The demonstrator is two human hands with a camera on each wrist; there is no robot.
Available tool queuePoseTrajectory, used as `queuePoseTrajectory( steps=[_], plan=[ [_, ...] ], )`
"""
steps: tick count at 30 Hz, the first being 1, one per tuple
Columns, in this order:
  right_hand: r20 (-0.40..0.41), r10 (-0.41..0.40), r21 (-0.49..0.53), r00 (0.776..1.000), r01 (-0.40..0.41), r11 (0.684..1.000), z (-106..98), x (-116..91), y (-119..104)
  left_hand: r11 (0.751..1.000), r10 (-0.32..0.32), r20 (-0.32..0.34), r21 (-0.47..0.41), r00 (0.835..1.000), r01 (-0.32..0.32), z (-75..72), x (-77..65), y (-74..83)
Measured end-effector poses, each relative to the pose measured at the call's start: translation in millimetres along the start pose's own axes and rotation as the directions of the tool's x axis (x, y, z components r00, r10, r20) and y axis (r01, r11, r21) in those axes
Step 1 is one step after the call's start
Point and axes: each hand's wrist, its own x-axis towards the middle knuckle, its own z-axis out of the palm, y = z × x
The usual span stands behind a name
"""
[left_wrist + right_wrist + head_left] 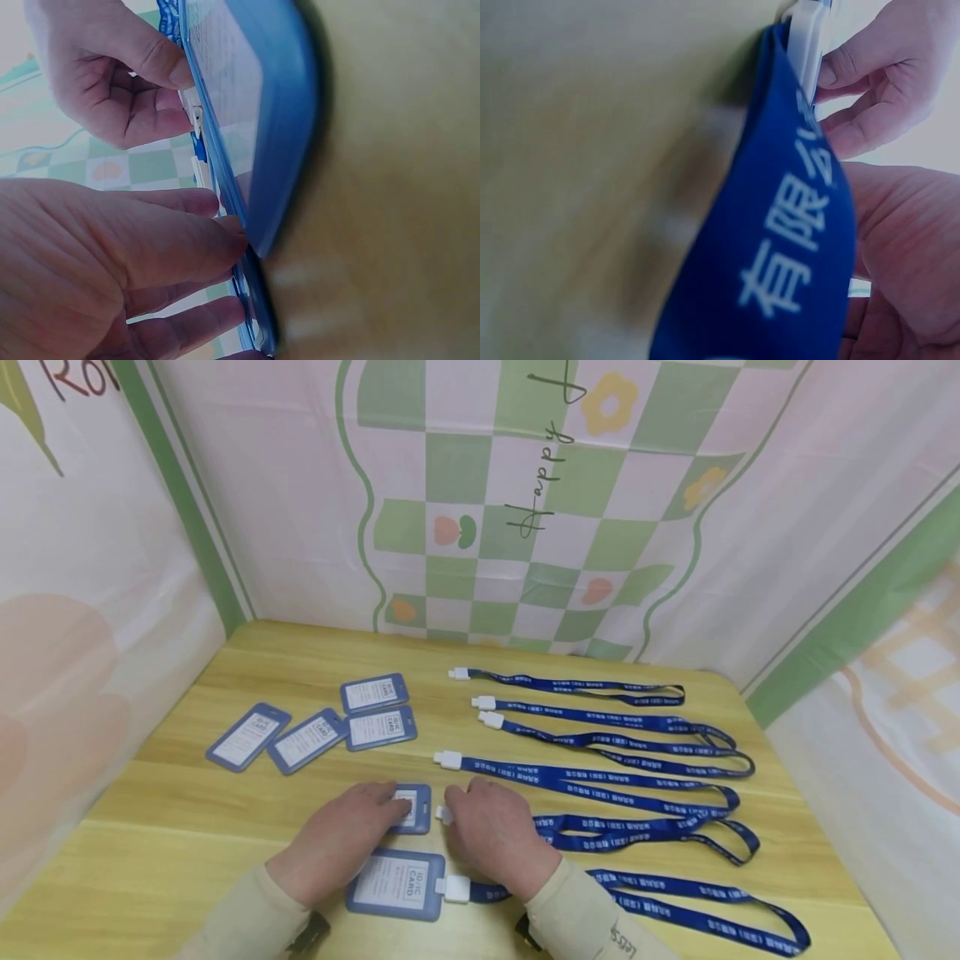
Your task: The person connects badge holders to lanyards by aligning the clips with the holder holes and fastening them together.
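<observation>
My left hand (337, 839) holds a blue ID badge holder (422, 810) on the table, its thumb over the card. Just to the right, my right hand (495, 831) pinches the white plastic clip (442, 814) of a navy lanyard (630, 835) with white lettering. A small gap shows between clip and holder slot in the head view. Nearer to me, a second badge holder (435, 885) lies with another lanyard's white clip (456, 890) at its slot end. In the left wrist view, the right hand (124, 82) shows beyond a badge holder's edge.
Several loose badge holders (382, 727) lie at the left back of the wooden table (225, 827). Several more navy lanyards (600, 739) stretch across the right side, white clips pointing left. A patterned curtain (487, 527) hangs behind the table and at both sides.
</observation>
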Motion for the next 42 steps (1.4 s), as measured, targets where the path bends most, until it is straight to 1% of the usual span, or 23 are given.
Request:
queuePoseTrajectory(
  steps=[4,13,19,23,32,42],
  plan=[
    [-0.001,-0.003,0.005,1.000,0.003,1.000,-0.1,-0.2,-0.1,1.000,0.001,0.003,0.006,1.000,-0.001,0.3,0.6,-0.2],
    [-0.018,-0.014,-0.015,1.000,0.014,1.000,0.6,-0.6,-0.4,1.000,-0.010,0.029,-0.026,1.000,0.011,0.4,0.3,1.3],
    [-0.019,-0.013,0.003,1.000,0.013,1.000,0.8,-0.6,0.0,1.000,0.006,0.017,-0.022,1.000,-0.006,0.3,-0.1,2.3],
    [-0.016,-0.010,0.016,1.000,0.011,1.000,0.4,-0.7,0.0,1.000,0.005,0.019,-0.023,1.000,-0.004,0.4,0.0,2.7],
    [-0.027,-0.018,0.005,0.999,0.018,1.000,0.4,-2.1,-0.5,1.000,0.024,0.003,-0.008,1.000,-0.024,0.5,-0.7,4.1],
    [-0.037,-0.029,0.011,0.999,0.030,0.999,0.5,-3.9,0.4,0.999,0.033,0.004,-0.011,0.999,-0.033,0.1,-2.0,4.4]
  ],
)
